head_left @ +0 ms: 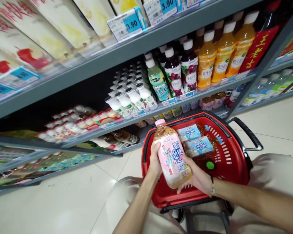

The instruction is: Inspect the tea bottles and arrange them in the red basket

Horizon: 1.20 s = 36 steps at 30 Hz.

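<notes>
A plastic drink bottle (171,155) with a pink cap and a pink label sits in both my hands, held above a red shopping basket (230,164). My left hand (155,160) grips its left side. My right hand (197,177) cups it from below at the right, with a bracelet on the wrist. Inside the basket lie two bottles with light blue labels (194,139) and a bottle with a green cap (210,165).
Grey store shelves (127,48) run across the view, holding small white bottles (132,97), purple and green juice bottles (173,74), orange juice bottles (219,55) and cartons above. The basket's black handle (249,133) sticks out to the right. Pale floor tiles (63,201) lie below.
</notes>
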Tool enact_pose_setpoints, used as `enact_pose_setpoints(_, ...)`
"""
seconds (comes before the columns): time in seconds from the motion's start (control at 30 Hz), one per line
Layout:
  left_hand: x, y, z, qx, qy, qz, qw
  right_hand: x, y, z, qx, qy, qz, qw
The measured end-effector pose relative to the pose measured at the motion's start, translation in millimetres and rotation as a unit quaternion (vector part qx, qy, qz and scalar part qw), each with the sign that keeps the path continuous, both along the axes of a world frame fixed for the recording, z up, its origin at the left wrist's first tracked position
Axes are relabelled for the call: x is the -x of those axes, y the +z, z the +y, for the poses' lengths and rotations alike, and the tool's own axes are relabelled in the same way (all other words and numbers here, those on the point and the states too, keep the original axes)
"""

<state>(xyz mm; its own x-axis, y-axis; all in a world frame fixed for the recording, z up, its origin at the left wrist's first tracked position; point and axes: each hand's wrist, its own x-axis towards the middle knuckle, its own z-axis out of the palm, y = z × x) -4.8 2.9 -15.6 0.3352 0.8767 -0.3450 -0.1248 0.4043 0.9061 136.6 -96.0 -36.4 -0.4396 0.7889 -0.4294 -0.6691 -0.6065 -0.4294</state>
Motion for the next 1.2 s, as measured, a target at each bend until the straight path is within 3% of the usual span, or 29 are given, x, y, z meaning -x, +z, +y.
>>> enact_pose_setpoints(0.1, 2.7, 1.9, 3.0, -0.08, 0.019, 0.029, 0.996, -0.9, -10.2, 0.5, -0.023, -0.002, -0.072, 0.997)
enact_pose_setpoints(0.27, 2.8, 14.5, 3.1, -0.181, -0.118, 0.049, 0.975, -3.9, -35.3, -5.4, -0.099, -0.063, -0.199, 0.973)
enact_pose_setpoints(0.43, -1.1, 18.8, -1.9, -0.18, -0.129, 0.059, 0.973, -3.5, -46.7, -9.8, -0.131, -0.087, -0.201, 0.967)
enact_pose_setpoints(0.83, 14.1, -3.5, 1.0, -0.225, -0.151, -0.049, 0.961, -1.2, -48.9, -5.2, -0.111, -0.03, -0.193, 0.974)
enact_pose_setpoints(1.2, 24.3, -26.9, 0.4, -0.205, -0.091, -0.026, 0.974, -5.8, -39.6, -4.0, -0.095, -0.001, -0.203, 0.975)
